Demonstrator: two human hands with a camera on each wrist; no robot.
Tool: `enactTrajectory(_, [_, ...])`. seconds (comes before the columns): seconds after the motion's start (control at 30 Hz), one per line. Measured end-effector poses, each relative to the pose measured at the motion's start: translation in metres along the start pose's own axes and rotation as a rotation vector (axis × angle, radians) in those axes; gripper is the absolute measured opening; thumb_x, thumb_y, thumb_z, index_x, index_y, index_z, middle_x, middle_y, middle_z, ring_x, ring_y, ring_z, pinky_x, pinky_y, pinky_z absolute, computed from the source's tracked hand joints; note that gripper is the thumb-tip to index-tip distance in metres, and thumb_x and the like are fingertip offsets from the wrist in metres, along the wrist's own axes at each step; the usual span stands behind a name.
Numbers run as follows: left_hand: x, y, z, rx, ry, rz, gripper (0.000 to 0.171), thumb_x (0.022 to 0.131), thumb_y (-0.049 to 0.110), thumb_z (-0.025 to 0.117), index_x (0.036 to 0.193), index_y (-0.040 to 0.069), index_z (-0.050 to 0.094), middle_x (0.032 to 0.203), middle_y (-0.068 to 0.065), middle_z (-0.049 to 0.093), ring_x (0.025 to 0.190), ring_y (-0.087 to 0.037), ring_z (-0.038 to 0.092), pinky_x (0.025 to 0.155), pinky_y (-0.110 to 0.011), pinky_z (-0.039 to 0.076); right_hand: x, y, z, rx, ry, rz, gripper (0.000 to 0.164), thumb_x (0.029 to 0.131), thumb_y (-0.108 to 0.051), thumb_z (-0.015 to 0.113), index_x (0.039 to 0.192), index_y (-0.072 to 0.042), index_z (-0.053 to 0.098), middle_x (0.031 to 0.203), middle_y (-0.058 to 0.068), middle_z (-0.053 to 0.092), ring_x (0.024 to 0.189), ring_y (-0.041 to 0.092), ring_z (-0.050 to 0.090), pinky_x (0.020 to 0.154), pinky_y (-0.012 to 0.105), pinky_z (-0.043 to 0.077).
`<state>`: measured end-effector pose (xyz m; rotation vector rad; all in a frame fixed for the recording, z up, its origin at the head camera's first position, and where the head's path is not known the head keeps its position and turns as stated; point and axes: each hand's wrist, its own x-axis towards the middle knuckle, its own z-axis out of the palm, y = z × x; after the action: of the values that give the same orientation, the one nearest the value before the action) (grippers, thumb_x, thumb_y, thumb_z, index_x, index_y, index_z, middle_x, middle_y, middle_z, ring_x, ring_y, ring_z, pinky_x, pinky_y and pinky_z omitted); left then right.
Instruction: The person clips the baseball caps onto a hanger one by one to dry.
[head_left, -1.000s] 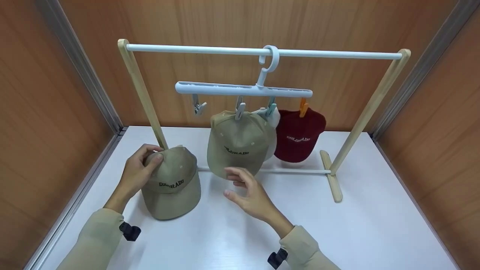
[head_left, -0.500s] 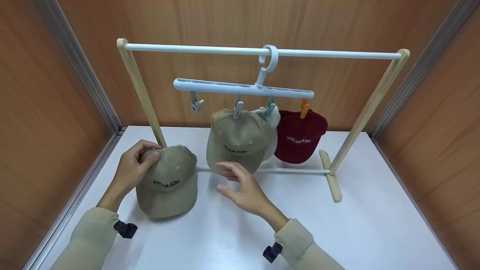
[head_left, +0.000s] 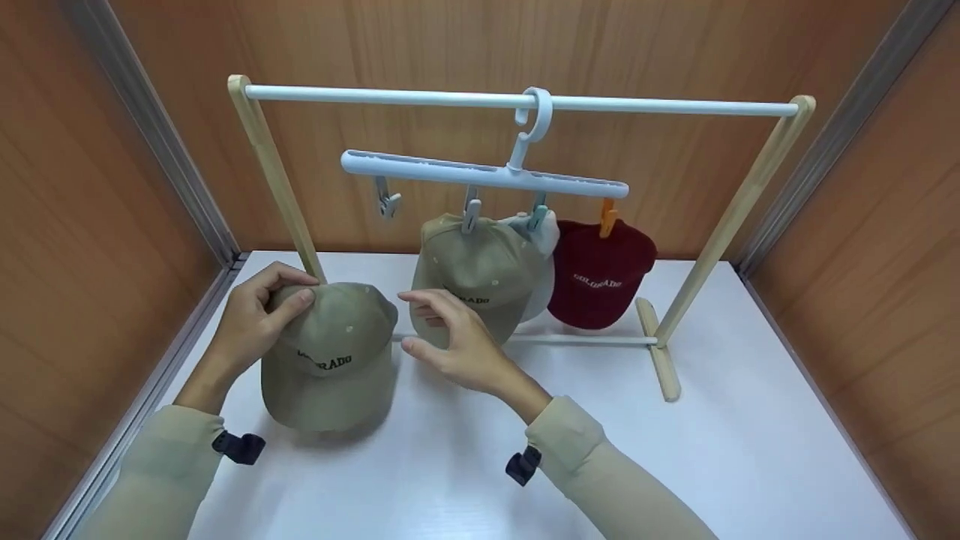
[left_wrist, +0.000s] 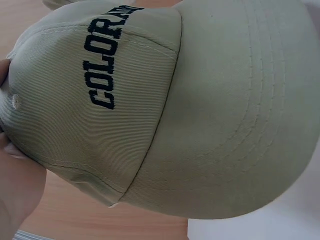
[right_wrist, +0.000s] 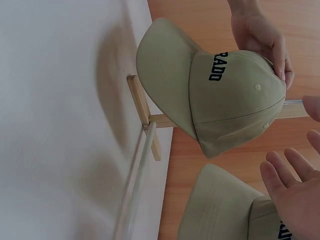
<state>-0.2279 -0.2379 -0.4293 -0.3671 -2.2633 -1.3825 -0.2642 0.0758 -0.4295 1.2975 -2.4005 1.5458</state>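
My left hand [head_left: 251,319] pinches a khaki baseball cap [head_left: 330,375] at its crown, thumb in front and fingers behind. The cap hangs over the table, brim down, with dark COLORADO lettering; it fills most of the left wrist view. To its right is my right hand [head_left: 457,341], fingers loosely bent and holding nothing. It overlaps a second khaki cap [head_left: 480,259] in the head view, which hangs from a grey clip [head_left: 471,216]. Farther left, a free grey clip [head_left: 387,201] dangles from the pale blue hanger [head_left: 435,170].
A wooden-legged rack with a white top rail [head_left: 660,105] carries the hanger. A maroon cap [head_left: 600,281] hangs from an orange clip [head_left: 608,219]; a whitish cap [head_left: 541,289] hangs from a teal clip [head_left: 538,214]. Wood-grain walls surround the white table [head_left: 750,450].
My left hand has moved up and slightly left with the khaki cap. My right hand has moved up and left, closer to that cap. The hanger's left end has risen slightly.
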Motion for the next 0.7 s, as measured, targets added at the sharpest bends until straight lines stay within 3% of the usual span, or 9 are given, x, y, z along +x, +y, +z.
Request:
enactTrajectory(0.13, [-0.001,0.010,0.002,-0.008,-0.001,0.020,0.016,0.103,0.005,0.067,0.118,0.005,0.073,0.110,0.001,0.074,0.103,-0.009,0.067,0.090,-0.014,0.051,0.012,-0.006,-0.002,-0.046,-0.031,-0.026,0.056,0.099,-0.015,0.077,0.150,-0.012,0.056,0.149,0.007,0.057,0.134,0.024,0.059,0.115,0.040,0.049])
enactTrajectory(0.37, [-0.001,0.024,0.002,-0.011,-0.004,0.051,0.016,0.101,0.000,0.067,0.115,0.004,0.074,0.106,0.000,0.073,0.098,-0.011,0.067,0.087,-0.016,0.053,0.029,-0.018,-0.004,-0.088,-0.070,-0.062,0.054,0.102,-0.021,0.073,0.153,-0.015,0.054,0.153,0.002,0.056,0.139,0.019,0.052,0.117,0.031,0.044])
enactTrajectory(0.7, [-0.001,0.049,0.008,-0.055,-0.033,0.034,0.017,0.102,0.002,0.067,0.117,0.002,0.073,0.108,-0.003,0.072,0.099,-0.017,0.067,0.087,-0.020,0.055,0.040,-0.021,-0.004,-0.070,-0.111,-0.110,0.053,0.106,-0.026,0.067,0.155,-0.014,0.052,0.157,0.002,0.055,0.146,0.015,0.049,0.123,0.033,0.037])
